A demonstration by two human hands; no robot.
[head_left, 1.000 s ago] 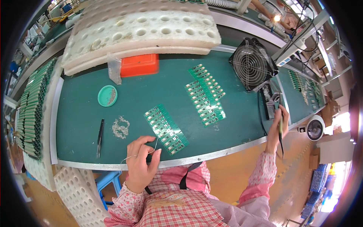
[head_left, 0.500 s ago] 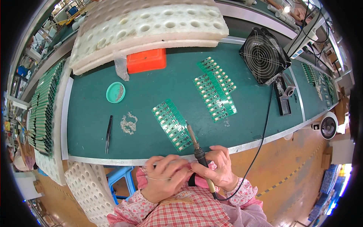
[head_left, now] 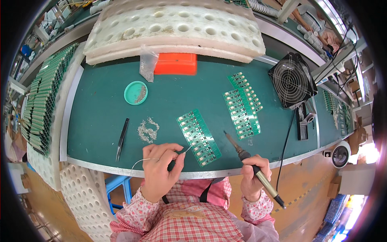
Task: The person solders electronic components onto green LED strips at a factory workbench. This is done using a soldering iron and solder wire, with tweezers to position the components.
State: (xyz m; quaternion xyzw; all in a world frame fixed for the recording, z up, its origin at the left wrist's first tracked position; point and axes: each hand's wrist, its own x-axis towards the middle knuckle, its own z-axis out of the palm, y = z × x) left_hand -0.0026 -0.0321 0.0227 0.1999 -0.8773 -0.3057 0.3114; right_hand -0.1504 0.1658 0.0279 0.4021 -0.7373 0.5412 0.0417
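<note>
My left hand (head_left: 159, 166) pinches a thin solder wire (head_left: 183, 152) whose end reaches toward the near green circuit board panel (head_left: 198, 137) on the green mat. My right hand (head_left: 253, 174) grips a soldering iron (head_left: 249, 160) like a pen. Its tip hangs just right of that panel, apart from it. The iron's black cord (head_left: 285, 139) runs up toward the stand.
Two more green panels (head_left: 242, 105) lie further right. A pile of small metal parts (head_left: 147, 130), black tweezers (head_left: 122, 138), a teal dish (head_left: 136, 92), an orange box (head_left: 175, 63) and white foam trays (head_left: 173, 28) lie on the bench. A black fan (head_left: 292, 80) stands at right. Stacked boards (head_left: 40, 101) line the left.
My right hand fetched the soldering iron from the right side and brought it to the front. Both hands then spread apart, the left with wire, the right with the iron near the panel.
</note>
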